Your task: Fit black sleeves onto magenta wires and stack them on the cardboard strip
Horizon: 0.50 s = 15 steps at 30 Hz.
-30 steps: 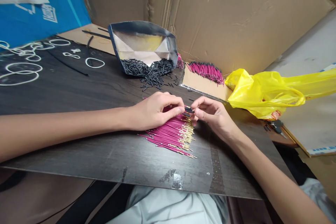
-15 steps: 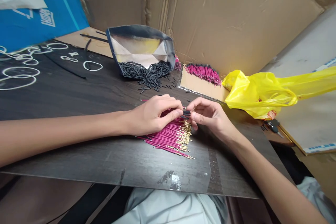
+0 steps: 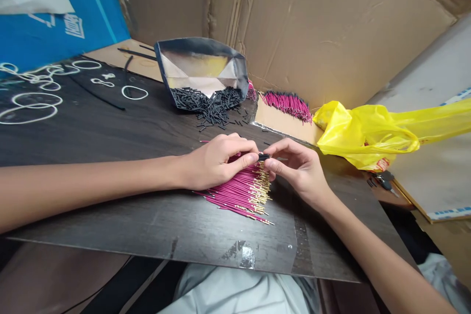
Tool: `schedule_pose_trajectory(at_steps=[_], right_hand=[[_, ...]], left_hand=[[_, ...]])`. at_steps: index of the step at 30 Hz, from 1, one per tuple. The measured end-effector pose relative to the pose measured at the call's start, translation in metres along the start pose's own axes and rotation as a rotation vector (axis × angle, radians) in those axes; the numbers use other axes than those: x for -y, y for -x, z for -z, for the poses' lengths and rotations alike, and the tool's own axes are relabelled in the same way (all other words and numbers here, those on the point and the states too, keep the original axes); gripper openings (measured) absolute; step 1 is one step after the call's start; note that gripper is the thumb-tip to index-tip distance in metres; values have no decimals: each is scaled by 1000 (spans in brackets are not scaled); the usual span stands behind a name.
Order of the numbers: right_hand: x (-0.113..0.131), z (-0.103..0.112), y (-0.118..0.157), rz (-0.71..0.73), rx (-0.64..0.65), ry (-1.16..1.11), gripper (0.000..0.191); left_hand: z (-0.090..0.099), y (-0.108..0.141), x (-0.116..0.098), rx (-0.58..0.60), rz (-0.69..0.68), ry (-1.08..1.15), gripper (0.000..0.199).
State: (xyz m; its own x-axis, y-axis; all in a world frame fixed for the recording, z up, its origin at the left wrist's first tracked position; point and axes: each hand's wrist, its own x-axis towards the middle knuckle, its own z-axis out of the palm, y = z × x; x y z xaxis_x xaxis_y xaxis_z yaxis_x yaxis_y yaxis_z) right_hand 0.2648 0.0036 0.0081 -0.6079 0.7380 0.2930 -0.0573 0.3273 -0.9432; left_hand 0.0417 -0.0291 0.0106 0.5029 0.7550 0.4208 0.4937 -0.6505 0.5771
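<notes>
Many thin magenta wires (image 3: 235, 186) with gold metal pin ends lie side by side on the dark table. Across their upper part rests my left hand (image 3: 224, 159), its thumb and forefinger closed by a few short black tubes (image 3: 263, 157). From the right, my right hand (image 3: 296, 164) pinches the other end of those black tubes between thumb and forefinger. The fingertips of both hands almost meet over the gold ends. My left hand hides the wires beneath it, and I cannot make out exactly what its fingers grip.
Behind the hands, an open folded box (image 3: 202, 66) spills short black tubes. Finished-looking magenta wires (image 3: 289, 105) lie on a cardboard piece (image 3: 279, 120). A yellow plastic bag (image 3: 368, 130) sits at right, keys (image 3: 384, 181) beside it. White loops (image 3: 35, 108) lie at left.
The black tubes between my fingertips now sit closer together and straighter. Both hands stay over the wires. The whole view has shifted slightly.
</notes>
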Motion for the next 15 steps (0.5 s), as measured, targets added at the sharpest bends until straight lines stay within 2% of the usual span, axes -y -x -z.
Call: schedule_pose_trajectory(at_steps=[4,10,15], right_hand=[[1,0,1,21,-41,51,11],[-1,5,0,-24,29,-48,20],[-2,1,0,-10,22,-63,15]], left_hand=[[0,0,0,13,-17,-14,23],[-3,-1,3,-20,-25,-17,23],[-4,0,4,-15,-58,7,22]])
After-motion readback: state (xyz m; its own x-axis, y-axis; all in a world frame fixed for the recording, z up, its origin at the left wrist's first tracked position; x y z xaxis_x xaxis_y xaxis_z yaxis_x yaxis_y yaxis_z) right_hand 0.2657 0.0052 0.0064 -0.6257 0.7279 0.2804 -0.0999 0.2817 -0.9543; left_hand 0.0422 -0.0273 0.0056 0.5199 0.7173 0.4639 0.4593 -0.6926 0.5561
